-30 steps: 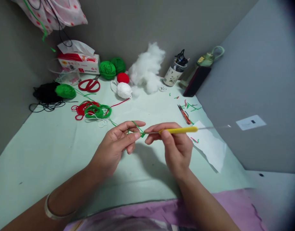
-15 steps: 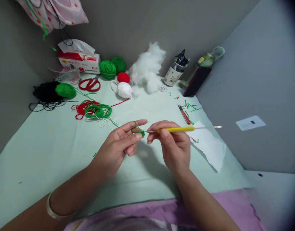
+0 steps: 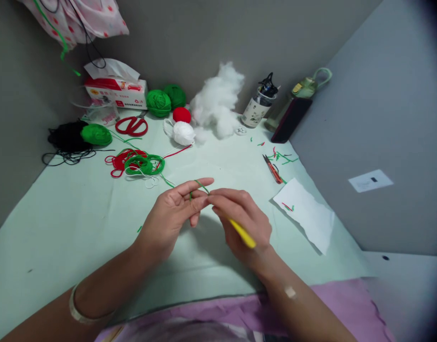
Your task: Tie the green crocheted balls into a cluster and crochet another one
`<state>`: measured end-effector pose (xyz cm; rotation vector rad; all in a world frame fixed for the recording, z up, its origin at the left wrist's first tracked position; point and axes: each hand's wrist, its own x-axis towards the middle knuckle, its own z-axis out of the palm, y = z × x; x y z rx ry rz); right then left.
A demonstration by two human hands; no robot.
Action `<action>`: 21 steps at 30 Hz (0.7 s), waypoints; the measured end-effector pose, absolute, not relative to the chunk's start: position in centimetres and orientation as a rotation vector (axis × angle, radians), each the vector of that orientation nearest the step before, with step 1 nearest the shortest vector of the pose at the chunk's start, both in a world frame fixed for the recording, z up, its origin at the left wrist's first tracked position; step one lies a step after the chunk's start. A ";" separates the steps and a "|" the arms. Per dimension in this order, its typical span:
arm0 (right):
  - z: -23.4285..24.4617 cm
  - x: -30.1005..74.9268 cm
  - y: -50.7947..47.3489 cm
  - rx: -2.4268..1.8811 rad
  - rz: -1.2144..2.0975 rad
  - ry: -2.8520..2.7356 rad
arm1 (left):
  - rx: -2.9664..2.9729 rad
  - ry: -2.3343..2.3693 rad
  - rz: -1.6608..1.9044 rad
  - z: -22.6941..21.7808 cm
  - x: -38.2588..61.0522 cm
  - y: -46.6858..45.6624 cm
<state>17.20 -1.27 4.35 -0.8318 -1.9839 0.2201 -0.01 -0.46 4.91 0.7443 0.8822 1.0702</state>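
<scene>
My left hand (image 3: 168,221) pinches green yarn (image 3: 203,186) between thumb and fingers, with a strand running over its raised index finger. My right hand (image 3: 245,223) is closed around a crochet hook (image 3: 242,233) with a yellow handle. The handle slants down toward my right wrist, and the hook's tip is hidden by the fingers. Both hands' fingertips meet at the yarn, covering most of the small green piece there. Behind my left hand, the green strand leads back to a loose green coil (image 3: 147,164) lying with red yarn (image 3: 120,160) and white yarn.
At the back stand a tissue box (image 3: 115,92), green yarn balls (image 3: 158,103), white stuffing (image 3: 220,102), a pen cup (image 3: 258,109) and a bottle (image 3: 304,88) behind a phone (image 3: 291,121). Red scissors (image 3: 132,126) lie left, orange snips (image 3: 272,169) and paper (image 3: 306,213) right.
My right hand has moved left to meet my left fingertips. The crochet hook has swung from nearly level to slanting down toward my wrist. My left hand has shifted slightly left.
</scene>
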 end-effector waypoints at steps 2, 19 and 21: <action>4.1 17.3 -1.6 -0.859 0.072 -2.072 | 0.716 0.842 1.033 4.8 0.1 -0.6; 5.4 17.4 0.4 -0.821 1.058 -1.209 | 0.609 0.732 1.037 5.8 -0.6 0.0; 5.3 17.3 0.4 -0.798 1.078 -1.195 | 0.609 0.717 1.017 5.8 -0.6 0.0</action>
